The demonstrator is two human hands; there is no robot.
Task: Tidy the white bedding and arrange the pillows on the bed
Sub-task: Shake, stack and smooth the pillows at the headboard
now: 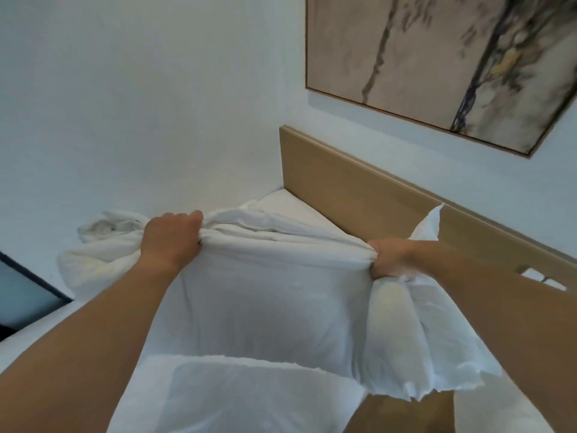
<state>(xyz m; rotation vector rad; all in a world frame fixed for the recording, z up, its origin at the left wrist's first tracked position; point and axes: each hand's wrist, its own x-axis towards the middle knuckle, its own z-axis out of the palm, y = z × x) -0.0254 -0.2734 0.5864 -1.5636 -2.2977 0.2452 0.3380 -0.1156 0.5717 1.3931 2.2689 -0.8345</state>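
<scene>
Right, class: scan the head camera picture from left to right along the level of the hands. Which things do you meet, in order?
Dark-framed panel → bunched white bedding → left hand gripping the pillow → right hand gripping its other corner → wooden headboard.

My left hand (170,240) and right hand (387,257) both clutch the bunched top edge of a white pillowcase (265,295), held up in front of me with the cloth hanging toward six o'clock. At nine o'clock of my left hand lies a crumpled white duvet (100,254). A wooden headboard (359,195) runs toward three o'clock, with a framed painting (437,57) on the white wall (140,104) at one o'clock.
</scene>
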